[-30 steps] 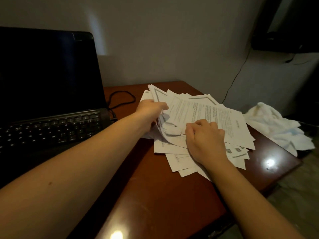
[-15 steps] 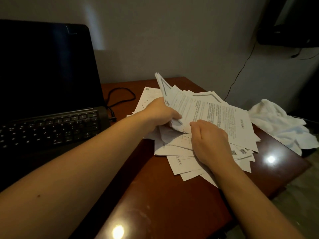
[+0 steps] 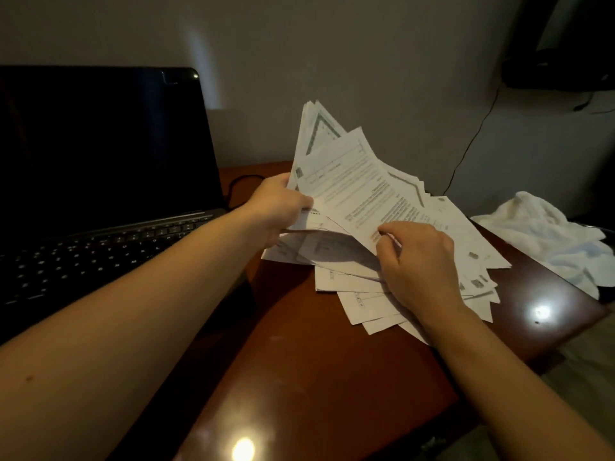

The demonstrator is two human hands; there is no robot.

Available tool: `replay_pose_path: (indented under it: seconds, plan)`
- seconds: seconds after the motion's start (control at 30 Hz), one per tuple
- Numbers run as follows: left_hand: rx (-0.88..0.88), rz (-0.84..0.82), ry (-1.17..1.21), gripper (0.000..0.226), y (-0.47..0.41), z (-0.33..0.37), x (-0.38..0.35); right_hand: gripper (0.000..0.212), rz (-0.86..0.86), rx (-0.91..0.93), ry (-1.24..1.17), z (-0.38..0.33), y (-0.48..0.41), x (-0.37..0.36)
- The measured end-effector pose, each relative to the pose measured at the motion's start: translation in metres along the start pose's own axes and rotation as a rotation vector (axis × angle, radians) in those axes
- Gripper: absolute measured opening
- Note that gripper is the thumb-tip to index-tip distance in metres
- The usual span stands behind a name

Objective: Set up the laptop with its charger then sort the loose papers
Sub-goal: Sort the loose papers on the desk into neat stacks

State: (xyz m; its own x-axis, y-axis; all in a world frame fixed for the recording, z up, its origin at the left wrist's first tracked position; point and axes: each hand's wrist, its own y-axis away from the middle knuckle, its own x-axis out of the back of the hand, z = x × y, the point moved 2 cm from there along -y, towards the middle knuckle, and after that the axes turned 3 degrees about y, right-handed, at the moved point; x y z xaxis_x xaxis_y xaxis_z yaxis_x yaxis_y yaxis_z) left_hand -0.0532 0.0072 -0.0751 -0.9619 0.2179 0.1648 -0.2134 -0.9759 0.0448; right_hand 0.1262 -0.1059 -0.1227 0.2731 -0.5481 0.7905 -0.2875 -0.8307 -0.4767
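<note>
papers: loose pile on right half of table; top sheaf lifted and fanned upright, rest splayed flat.
risk: sheaf uneven and gripped only at edges, so sheets could slide out or crease; flat ones near table's right edge may slip off.
hands vs papers: left hand grips sheaf's left edge; right hand pinches its near edge, above the flat sheets.
around: laptop open at left; white cloth far right.

Both forearms are bare, the left forearm bearing a small mole.
</note>
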Motion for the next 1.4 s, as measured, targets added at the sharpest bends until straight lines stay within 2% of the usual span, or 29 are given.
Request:
replay_pose_path:
  seconds: [0.27, 0.4, 0.67, 0.73, 0.77, 0.8, 0.87, 0.93, 1.0, 1.1, 1.2, 1.3, 1.4]
  plan:
    - [0.097, 0.039, 0.178, 0.026, 0.041, -0.002, 0.071, 0.058, -0.123, 0.012, -0.043, -0.017, 0.007, 0.011]
    - [0.107, 0.064, 0.272, 0.026, 0.068, -0.009, 0.116, 0.080, -0.223, 0.130, -0.007, -0.049, 0.011, 0.012]
    - [0.116, 0.097, 0.390, 0.025, 0.158, -0.009, 0.247, 0.081, -0.357, 0.453, -0.096, -0.173, 0.044, 0.008]
    - [0.110, 0.192, 0.260, 0.016, 0.181, -0.017, 0.275, 0.078, -0.404, 0.531, -0.114, -0.204, 0.056, 0.001]
    - [0.110, 0.281, 0.058, 0.010, 0.191, -0.023, 0.290, 0.079, -0.431, 0.568, -0.121, -0.217, 0.062, -0.006]
    - [0.116, 0.374, -0.198, 0.015, 0.199, -0.032, 0.306, 0.080, -0.464, 0.606, -0.124, -0.229, 0.070, -0.012]
    - [0.136, 0.513, -0.646, 0.045, 0.209, -0.054, 0.338, 0.080, -0.569, 0.675, -0.097, -0.248, 0.086, -0.028]
    - [0.078, 0.560, -0.887, 0.063, 0.215, -0.074, 0.359, 0.075, -0.699, 0.750, -0.015, -0.261, 0.101, -0.040]
    - [-0.082, 0.489, -0.978, 0.060, 0.219, -0.088, 0.364, 0.071, -0.763, 0.783, 0.029, -0.269, 0.109, -0.045]
    - [-0.304, 0.220, -1.048, 0.056, 0.221, -0.100, 0.356, 0.064, -0.762, 0.763, -0.094, -0.273, 0.103, -0.046]
    - [-0.312, -0.004, -1.122, 0.056, 0.225, -0.109, 0.348, 0.057, -0.815, 0.620, -0.268, -0.270, 0.084, -0.050]
    - [-0.341, -0.039, -1.132, 0.047, 0.231, -0.105, 0.345, 0.055, -0.834, 0.585, -0.258, -0.270, 0.068, -0.057]
    - [-0.438, -0.052, -1.158, 0.047, 0.238, -0.092, 0.338, 0.057, -0.812, 0.694, -0.120, -0.282, 0.069, -0.067]
